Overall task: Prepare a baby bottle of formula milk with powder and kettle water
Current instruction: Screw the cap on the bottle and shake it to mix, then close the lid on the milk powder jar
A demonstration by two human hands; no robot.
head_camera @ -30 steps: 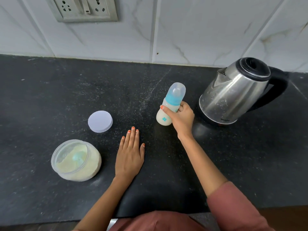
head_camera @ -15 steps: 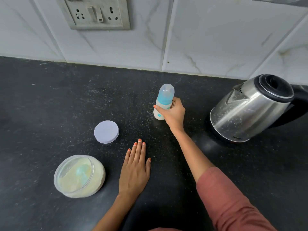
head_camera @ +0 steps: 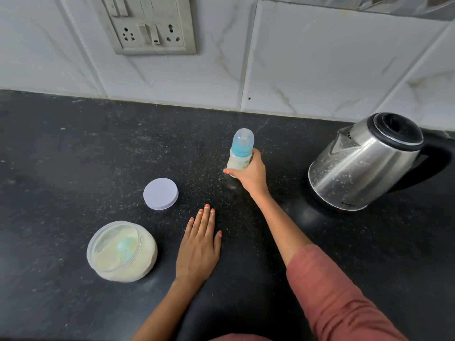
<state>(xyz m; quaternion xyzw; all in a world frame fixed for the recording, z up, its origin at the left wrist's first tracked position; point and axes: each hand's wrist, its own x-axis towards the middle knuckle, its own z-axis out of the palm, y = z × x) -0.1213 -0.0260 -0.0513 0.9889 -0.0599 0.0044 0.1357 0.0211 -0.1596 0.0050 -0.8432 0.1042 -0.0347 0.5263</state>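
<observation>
Desk: Where is the bottle, and who has it?

Photographer: The baby bottle (head_camera: pixel 241 153) stands capped on the black countertop (head_camera: pixel 73 156), between the loose lid (head_camera: pixel 160 193) and the steel kettle (head_camera: pixel 364 163), its body cloudy with pale liquid. The right hand (head_camera: pixel 251 174) has fingers and thumb curled round the lower half, likely to steady it or to lift it for a shake.

Desk: And the other hand?

Photographer: The left hand (head_camera: pixel 199 247) lies palm down on the counter, fingers straight and close together, holding nothing. It reads as a brace.

Desk: Room to move?

Photographer: Open dark counter runs behind and to the left of the bottle, up to the tiled wall. The kettle sits near on the right, spout turned the bottle's way, so a wide swing there risks a knock. The uncovered formula jar (head_camera: pixel 121 252), with a scoop (head_camera: pixel 125 247) lying in the powder, sits just beside the left hand, its lid apart behind it
</observation>
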